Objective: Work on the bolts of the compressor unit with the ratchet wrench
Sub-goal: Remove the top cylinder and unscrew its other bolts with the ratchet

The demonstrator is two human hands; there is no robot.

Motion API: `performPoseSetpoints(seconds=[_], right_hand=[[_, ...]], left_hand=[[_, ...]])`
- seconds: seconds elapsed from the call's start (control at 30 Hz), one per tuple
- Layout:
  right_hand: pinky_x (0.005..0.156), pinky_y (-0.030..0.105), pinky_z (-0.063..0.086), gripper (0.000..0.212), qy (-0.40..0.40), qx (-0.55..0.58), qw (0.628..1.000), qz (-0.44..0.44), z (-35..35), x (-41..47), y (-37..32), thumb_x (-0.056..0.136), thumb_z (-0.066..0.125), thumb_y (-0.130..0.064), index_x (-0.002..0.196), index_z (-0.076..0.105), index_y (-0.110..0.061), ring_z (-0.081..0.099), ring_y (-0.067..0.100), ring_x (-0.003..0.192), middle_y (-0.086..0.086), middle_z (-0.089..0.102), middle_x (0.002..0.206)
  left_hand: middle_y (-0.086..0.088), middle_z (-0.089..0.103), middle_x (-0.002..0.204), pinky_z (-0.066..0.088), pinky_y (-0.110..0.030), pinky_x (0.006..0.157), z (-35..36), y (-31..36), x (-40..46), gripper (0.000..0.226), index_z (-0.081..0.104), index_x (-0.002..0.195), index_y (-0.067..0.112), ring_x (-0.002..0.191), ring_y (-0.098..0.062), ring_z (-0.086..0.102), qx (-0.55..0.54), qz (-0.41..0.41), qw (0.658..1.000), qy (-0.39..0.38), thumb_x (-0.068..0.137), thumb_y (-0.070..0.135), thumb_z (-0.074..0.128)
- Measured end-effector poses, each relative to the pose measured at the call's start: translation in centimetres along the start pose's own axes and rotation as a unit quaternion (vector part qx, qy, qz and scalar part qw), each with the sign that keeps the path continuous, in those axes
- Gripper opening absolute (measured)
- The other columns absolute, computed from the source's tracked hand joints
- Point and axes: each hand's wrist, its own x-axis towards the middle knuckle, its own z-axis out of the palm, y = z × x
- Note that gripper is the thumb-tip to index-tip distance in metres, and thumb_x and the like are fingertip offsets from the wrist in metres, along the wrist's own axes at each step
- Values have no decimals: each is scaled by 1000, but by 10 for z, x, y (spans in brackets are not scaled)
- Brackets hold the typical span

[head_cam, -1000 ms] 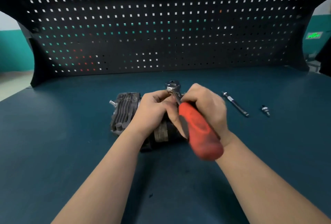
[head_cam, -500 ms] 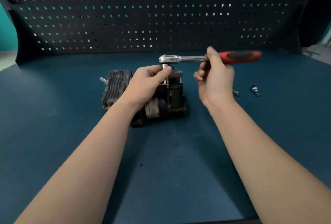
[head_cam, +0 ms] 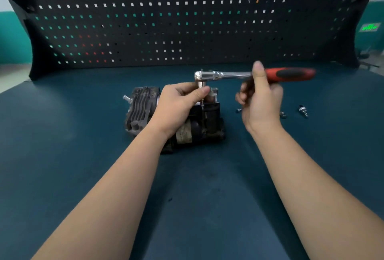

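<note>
A dark, finned compressor unit [head_cam: 141, 110] sits mid-table. The ratchet wrench [head_cam: 291, 74], with a chrome head and a red and black handle, lies level above it, handle pointing right. Its socket [head_cam: 200, 84] stands upright over the unit's top. My left hand [head_cam: 180, 103] pinches the socket and the shaft below it between thumb and fingers. My right hand [head_cam: 259, 97] holds the wrench shaft where the handle starts, thumb up against it and fingers curled below. The bolt under the socket is hidden.
Loose small parts lie on the blue table right of the unit: a bolt [head_cam: 238, 110], another piece [head_cam: 283, 115] partly behind my right hand, and a small fitting [head_cam: 303, 111]. A black pegboard [head_cam: 187, 20] walls the back.
A second ago the wrench handle pointed toward me in my right fist. It has swung to the right and now lies level, held lightly. My left hand stays at the socket.
</note>
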Motion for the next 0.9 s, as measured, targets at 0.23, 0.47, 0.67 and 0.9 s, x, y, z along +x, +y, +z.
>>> performPoseSetpoints(seconds=[0.23, 0.47, 0.67, 0.9], right_hand=[[43, 22, 30, 25, 8, 37, 999, 32, 16, 5, 2, 95, 57, -18, 72, 53, -10, 38, 8, 40, -4, 47, 50], [66, 7, 41, 13, -238, -263, 824, -442, 20, -33, -9, 83, 68, -18, 81, 58, -10, 57, -2, 67, -15, 54, 77], [42, 22, 37, 23, -15, 7, 1000, -12, 6, -5, -7, 94, 58, -20, 72, 56, -15, 46, 8, 42, -5, 53, 51], [40, 19, 32, 23, 41, 82, 991, 98, 11, 5, 4, 94, 60, -17, 73, 56, -10, 40, 7, 41, -3, 47, 52]], left_hand=[[-1, 75, 90, 51, -34, 90, 0, 2, 3, 22, 71, 91, 17, 92, -14, 69, 16, -28, 999, -14, 96, 25, 52], [17, 68, 65, 47, -11, 66, 1, 3, 1, 28, 70, 67, 26, 66, 7, 60, 34, 26, 999, 3, 89, 14, 58], [-6, 75, 86, 52, -47, 89, 2, 0, 0, 18, 76, 78, 17, 89, -22, 70, -3, -5, 1000, 12, 88, 24, 62], [5, 74, 95, 49, -33, 92, -2, 1, 2, 21, 72, 95, 21, 96, -11, 68, 34, -26, 999, -24, 95, 30, 53]])
